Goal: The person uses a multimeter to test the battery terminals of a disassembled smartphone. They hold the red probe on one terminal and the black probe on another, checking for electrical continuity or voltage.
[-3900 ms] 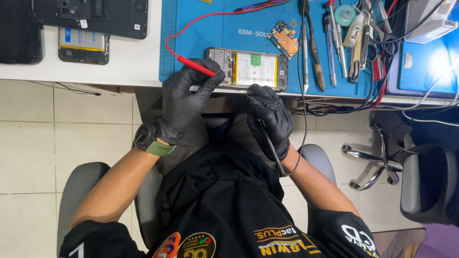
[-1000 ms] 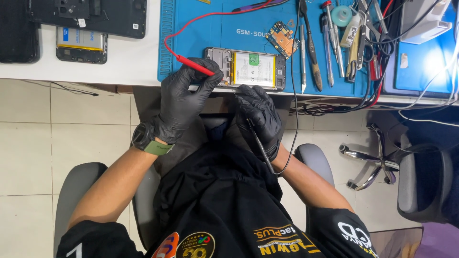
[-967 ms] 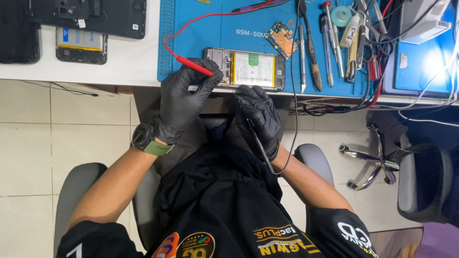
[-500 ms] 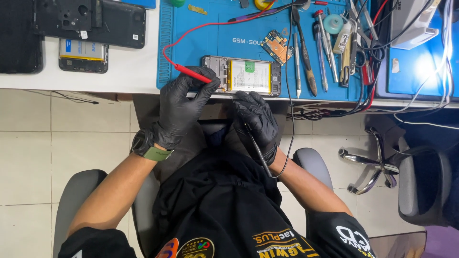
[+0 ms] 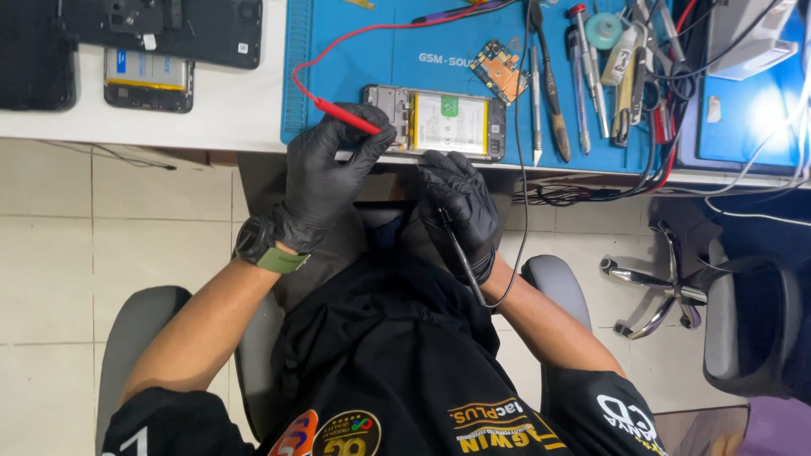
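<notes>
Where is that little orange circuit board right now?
In the head view, the small orange circuit board lies on the blue work mat, just above the right end of the opened phone and left of the row of hand tools.

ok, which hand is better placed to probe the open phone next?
Probably left: the left hand pinches the red probe right at the open phone's end; the right hand holds the black probe off the desk edge.

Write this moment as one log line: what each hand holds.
left hand: holds red probe at opened phone | right hand: holds black probe | phone: on blue mat
</notes>
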